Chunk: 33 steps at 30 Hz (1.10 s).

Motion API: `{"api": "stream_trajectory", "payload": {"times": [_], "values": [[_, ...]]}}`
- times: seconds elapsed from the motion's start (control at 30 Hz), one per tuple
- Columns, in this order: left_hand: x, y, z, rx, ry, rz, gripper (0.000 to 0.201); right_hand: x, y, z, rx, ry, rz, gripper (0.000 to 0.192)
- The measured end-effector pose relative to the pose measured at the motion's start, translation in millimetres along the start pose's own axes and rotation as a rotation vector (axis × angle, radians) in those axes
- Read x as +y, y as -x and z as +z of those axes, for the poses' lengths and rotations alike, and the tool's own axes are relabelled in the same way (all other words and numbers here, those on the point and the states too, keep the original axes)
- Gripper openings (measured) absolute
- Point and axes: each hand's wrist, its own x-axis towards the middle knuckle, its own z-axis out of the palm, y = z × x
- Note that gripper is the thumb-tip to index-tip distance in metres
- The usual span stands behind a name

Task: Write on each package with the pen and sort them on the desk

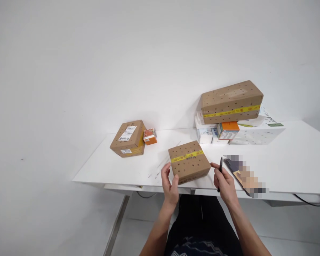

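Note:
A brown cardboard box with small dark printed spots and yellow tape across its top sits near the front edge of the white table. My left hand grips its near left corner, fingers along the left side and thumb at the front. In my right hand is a slim black pen-like tool, held upright; whether it is a pen or a cutter I cannot tell. The right index finger reaches to the box's right corner. Just right of that hand lies a phone, partly blurred out.
On the left stand a labelled cardboard box and a small orange box. At the back right, a long taped cardboard box rests on white boxes, with another orange box in front. A white wall backs the table.

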Motion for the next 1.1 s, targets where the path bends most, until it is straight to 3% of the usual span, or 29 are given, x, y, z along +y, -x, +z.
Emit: {"api": "stream_trajectory", "payload": {"times": [0.2,0.37,0.47,0.53,0.63,0.83,1.0,1.1], "values": [[13,-4,4.9,0.024,-0.26,0.261,0.033,-15,-2,-5,0.021,-0.003,-0.104,0.046],[13,-7,11.1,-0.087,-0.462,0.37,0.027,-29,4,-5,-0.068,-0.076,-0.148,0.057],[13,-10,12.1,-0.147,-0.503,0.463,0.028,-45,7,-7,-0.148,-0.108,-0.106,0.041],[16,-11,11.7,-0.151,-0.523,0.471,0.031,-57,8,-10,-0.221,-0.122,-0.08,0.038],[25,-10,12.9,-0.144,-0.555,0.443,0.036,-73,7,-8,-0.294,-0.155,-0.074,0.048],[37,-9,31.1,-0.195,-0.565,0.471,0.039,-85,-3,28,-0.342,-0.089,-0.225,0.029],[33,-12,44.4,-0.216,-0.601,0.422,0.042,-84,-30,66,-0.319,0.039,-0.403,0.032],[32,-13,43.6,-0.223,-0.634,0.472,0.038,-74,-45,77,-0.301,0.069,-0.38,0.028]]}}
